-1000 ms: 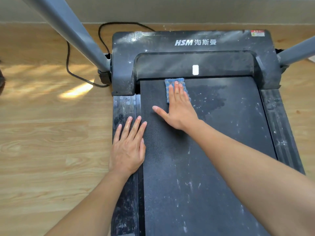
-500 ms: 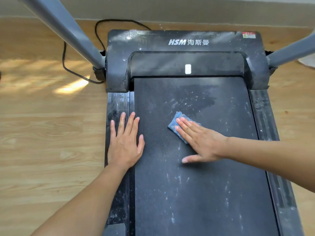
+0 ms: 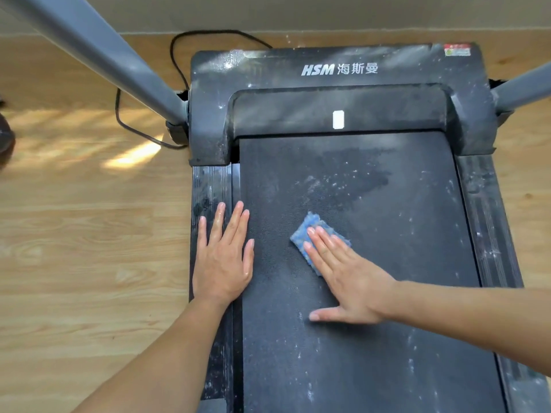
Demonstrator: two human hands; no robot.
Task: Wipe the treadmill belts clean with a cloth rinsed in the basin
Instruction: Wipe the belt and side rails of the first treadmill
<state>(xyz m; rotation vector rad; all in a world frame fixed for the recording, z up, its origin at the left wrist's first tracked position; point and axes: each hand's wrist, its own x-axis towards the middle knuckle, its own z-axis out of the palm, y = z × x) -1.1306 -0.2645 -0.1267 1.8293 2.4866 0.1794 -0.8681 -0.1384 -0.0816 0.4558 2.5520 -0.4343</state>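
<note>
A black treadmill belt point(image 3: 387, 263) speckled with white dust runs down the middle of the view. A small blue cloth point(image 3: 310, 231) lies flat on the belt, left of centre. My right hand point(image 3: 348, 278) presses on the cloth with straight fingers, thumb spread toward me. My left hand point(image 3: 223, 257) rests flat with straight fingers across the left side rail point(image 3: 208, 186) and the belt's left edge. A darker damp patch shows on the belt above the cloth.
The dusty motor cover point(image 3: 337, 84) with white lettering sits at the belt's far end. Grey uprights rise at the left point(image 3: 104, 52) and right point(image 3: 524, 87). A black power cord point(image 3: 131, 126) loops on the wooden floor point(image 3: 89, 234) at left. The right side rail point(image 3: 489, 234) is dusty.
My right hand has dragged the cloth from the belt's far end toward me and turned to point left. My left hand has stayed put on the left rail.
</note>
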